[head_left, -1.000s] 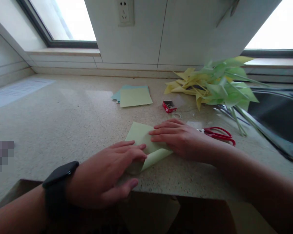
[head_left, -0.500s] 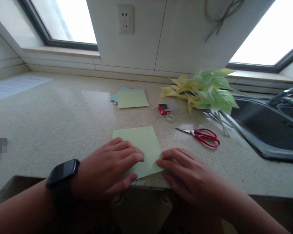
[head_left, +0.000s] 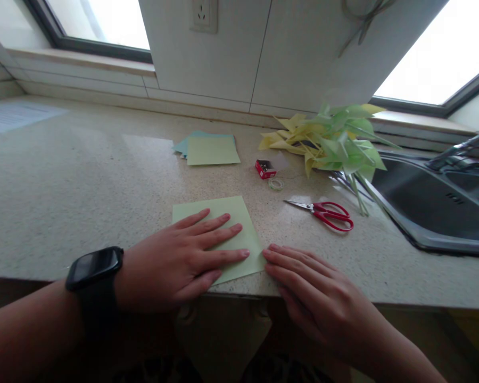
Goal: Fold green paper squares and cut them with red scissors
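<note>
A square sheet of pale green paper [head_left: 231,207] lies at the front edge of the countertop. My left hand [head_left: 191,255], with a black watch on its wrist, rests flat on it, fingers spread. At the sheet's right edge is my right hand [head_left: 311,282]; its fingers are stretched out side by side, tips at the paper's lower right corner, the thumb mostly hidden beneath. To the right lie red-handled scissors [head_left: 323,211], blades pointing left. Behind the sheet, a small stack of paper squares [head_left: 213,150] has pale green on top and blue under it.
A small red box [head_left: 265,169] of tiny pieces and a tape roll [head_left: 276,184] sit behind the scissors. Yellow and green paper pinwheels [head_left: 339,141] lie by the sink [head_left: 455,207]. A printed sheet [head_left: 19,116] is at the far left of the countertop [head_left: 83,197].
My left hand's fingers have spread out flat over the paper. My right hand's fingers have straightened at the corner. The whole view has tilted slightly downward.
</note>
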`<state>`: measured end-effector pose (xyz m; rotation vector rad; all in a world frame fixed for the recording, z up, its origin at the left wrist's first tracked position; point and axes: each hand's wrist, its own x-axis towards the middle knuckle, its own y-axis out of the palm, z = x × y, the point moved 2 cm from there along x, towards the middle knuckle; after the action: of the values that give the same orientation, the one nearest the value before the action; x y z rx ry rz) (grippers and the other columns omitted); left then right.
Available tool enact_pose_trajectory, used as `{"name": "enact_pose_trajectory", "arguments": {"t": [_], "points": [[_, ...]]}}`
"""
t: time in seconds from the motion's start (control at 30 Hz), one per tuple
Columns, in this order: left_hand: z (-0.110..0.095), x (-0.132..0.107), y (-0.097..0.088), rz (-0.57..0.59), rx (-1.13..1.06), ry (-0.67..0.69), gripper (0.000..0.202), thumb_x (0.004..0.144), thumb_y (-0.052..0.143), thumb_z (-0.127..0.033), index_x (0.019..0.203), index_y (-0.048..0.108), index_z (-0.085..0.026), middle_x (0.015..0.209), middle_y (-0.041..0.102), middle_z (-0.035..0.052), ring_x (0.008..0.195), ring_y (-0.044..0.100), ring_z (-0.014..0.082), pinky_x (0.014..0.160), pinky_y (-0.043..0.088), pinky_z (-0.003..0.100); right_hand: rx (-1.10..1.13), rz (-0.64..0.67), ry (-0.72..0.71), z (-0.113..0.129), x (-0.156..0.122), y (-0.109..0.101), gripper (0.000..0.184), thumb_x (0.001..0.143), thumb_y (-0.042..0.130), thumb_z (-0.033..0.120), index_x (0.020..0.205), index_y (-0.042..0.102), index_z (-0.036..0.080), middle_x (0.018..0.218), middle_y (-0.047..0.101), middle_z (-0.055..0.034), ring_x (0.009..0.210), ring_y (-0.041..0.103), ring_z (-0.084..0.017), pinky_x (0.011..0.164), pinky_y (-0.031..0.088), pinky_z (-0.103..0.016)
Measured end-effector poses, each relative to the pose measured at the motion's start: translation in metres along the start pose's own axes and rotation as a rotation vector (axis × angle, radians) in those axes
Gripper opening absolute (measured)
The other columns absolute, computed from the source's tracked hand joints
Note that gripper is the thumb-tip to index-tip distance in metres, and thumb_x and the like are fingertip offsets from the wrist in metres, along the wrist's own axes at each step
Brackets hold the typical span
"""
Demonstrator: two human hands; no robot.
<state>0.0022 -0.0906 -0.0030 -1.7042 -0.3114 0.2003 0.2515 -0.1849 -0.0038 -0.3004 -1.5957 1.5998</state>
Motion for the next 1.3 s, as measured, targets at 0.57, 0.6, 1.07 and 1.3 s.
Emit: {"name": "enact_pose_trajectory", "arguments": {"t": [0.57,0.6,1.07,1.3], "points": [[-0.0007,-0.0006,0.0017,-0.018,0.066,0.002,0.054,0.103,0.046,-0.036,0.155,0.036,-0.041,0.166,0.030,0.0008,0.153,0.030,0.0277,0.125,0.020,0.051,-0.005,0.030,0.045,-0.0005,-0.0004,0.0000,0.039,0.092,0.051,0.007,0.129,0.064,0.011,0.133,0.066,-0.0124,0.127,0.058,-0.023,0.106,0.053,-0.042],[-0.0006,-0.0007,0.0019,-0.016,0.068,0.003,0.054,0.103,0.046,-0.036,0.155,0.036,-0.041,0.166,0.030,0.0008,0.153,0.029,0.0277,0.125,0.020,0.051,-0.001,0.033,0.048,-0.0005,-0.0006,-0.0002,0.039,0.092,0.051,0.008,0.129,0.064,0.012,0.132,0.066,-0.0121,0.127,0.058,-0.024,0.106,0.054,-0.042],[-0.0002,-0.0020,0.0010,-0.037,0.022,-0.001,0.055,0.101,0.049,-0.034,0.155,0.037,-0.042,0.166,0.031,0.0001,0.152,0.032,0.0280,0.125,0.018,0.050,0.003,0.073,0.072,-0.0008,0.0011,-0.0006,0.045,0.089,0.051,0.011,0.132,0.062,0.014,0.127,0.065,-0.0122,0.119,0.058,-0.026,0.100,0.054,-0.044],[-0.0015,-0.0001,0.0001,-0.032,0.001,-0.014,0.056,0.100,0.051,-0.032,0.154,0.039,-0.042,0.165,0.033,-0.0006,0.151,0.034,0.0287,0.125,0.018,0.050,0.015,0.114,0.120,-0.0004,0.0078,0.0020,0.046,0.090,0.054,0.016,0.135,0.060,0.017,0.122,0.063,-0.0118,0.111,0.058,-0.027,0.095,0.053,-0.046]]}}
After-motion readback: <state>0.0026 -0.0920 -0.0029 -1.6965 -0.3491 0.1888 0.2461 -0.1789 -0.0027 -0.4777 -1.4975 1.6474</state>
